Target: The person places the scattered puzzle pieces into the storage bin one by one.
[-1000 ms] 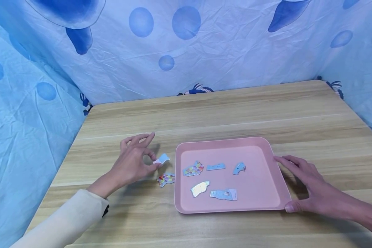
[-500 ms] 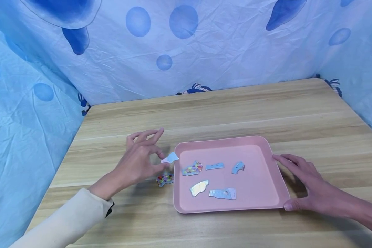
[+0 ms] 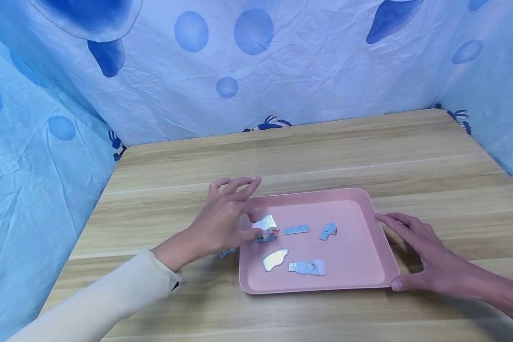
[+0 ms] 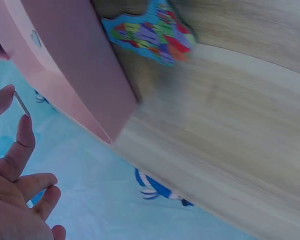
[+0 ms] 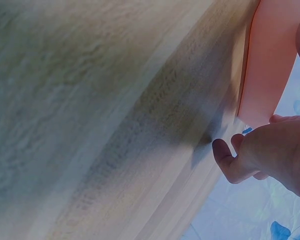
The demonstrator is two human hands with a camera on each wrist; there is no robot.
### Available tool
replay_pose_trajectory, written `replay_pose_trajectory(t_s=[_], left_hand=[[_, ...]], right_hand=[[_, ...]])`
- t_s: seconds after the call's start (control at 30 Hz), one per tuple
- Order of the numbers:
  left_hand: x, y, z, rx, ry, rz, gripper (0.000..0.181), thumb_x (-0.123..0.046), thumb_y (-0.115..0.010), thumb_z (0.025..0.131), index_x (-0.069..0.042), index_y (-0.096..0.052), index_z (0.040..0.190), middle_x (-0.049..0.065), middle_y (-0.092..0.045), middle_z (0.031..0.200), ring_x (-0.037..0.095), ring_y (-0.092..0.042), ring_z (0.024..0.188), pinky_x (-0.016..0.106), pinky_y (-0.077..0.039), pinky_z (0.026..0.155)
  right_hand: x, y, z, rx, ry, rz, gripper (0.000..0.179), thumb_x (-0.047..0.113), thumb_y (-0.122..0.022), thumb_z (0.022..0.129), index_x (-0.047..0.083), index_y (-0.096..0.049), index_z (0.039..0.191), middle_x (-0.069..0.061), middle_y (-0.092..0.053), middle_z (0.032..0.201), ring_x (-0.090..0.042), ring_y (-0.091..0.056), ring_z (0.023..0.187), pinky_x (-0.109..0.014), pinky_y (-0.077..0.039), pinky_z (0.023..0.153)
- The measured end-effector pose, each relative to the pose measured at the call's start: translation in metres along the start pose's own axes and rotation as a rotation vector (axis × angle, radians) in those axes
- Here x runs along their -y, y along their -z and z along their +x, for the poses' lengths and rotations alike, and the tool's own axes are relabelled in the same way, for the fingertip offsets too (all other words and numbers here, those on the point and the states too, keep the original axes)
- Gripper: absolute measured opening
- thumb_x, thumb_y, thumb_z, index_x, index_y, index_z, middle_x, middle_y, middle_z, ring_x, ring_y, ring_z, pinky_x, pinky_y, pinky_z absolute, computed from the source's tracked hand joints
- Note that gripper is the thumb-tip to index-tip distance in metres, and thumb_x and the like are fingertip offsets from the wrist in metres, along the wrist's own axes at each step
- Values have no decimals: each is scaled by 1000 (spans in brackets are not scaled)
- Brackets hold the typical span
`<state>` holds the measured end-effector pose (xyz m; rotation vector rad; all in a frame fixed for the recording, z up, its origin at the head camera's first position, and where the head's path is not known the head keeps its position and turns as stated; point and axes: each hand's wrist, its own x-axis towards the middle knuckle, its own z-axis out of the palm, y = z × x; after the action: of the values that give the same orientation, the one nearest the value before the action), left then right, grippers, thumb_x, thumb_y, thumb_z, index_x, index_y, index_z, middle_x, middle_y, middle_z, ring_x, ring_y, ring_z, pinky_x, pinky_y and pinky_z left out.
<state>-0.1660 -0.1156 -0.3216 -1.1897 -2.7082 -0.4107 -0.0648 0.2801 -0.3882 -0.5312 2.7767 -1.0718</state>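
Observation:
My left hand pinches a thin pale blue puzzle piece between thumb and index finger, its other fingers raised. Edge-on, the held piece shows as a sliver in the left wrist view. It is over the left part of the pink tray, overlapping a map-coloured piece there. At the tray's right side, my right hand touches the rim with its index fingertip, and its thumb rests at the near corner. Left of the tray on the table lies another multicoloured map piece, mostly hidden by my left hand in the head view.
Inside the tray lie a narrow blue strip, a small curved blue piece, a shiny pale piece and a longer blue piece. The wooden table meets a blue printed curtain at its back and sides.
The left hand has carried the pinched puzzle piece rightward, from beside the tray to over its left part. The right hand stays at the tray's right edge.

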Motion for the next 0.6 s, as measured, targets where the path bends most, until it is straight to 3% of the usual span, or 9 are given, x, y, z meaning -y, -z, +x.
replay_pose_trajectory(t_s=[0.13,0.27,0.6], left_hand=[[-8,-4,6,38,-6,-19,21,-36,-84,69,-23,-67,68,9,-41,149,20,-32,138,51,-13,107],[-15,-6,12,79,-27,-31,20,-35,-84,70,-26,-66,66,8,-41,149,19,-30,139,52,-11,108],[-37,-11,31,179,-147,14,23,-40,-81,73,-23,-67,67,8,-43,148,16,-26,140,53,-11,110]], right_hand=[[0,-1,0,-5,2,-6,111,29,-89,65,28,-22,153,-9,-21,151,-28,-18,123,-45,-28,84],[0,-1,0,-5,3,-6,112,27,-89,64,28,-21,154,-8,-21,151,-25,-18,123,-48,-28,84],[0,-1,0,-10,0,-10,114,27,-89,63,28,-21,154,-9,-20,151,-25,-18,122,-50,-29,83]])
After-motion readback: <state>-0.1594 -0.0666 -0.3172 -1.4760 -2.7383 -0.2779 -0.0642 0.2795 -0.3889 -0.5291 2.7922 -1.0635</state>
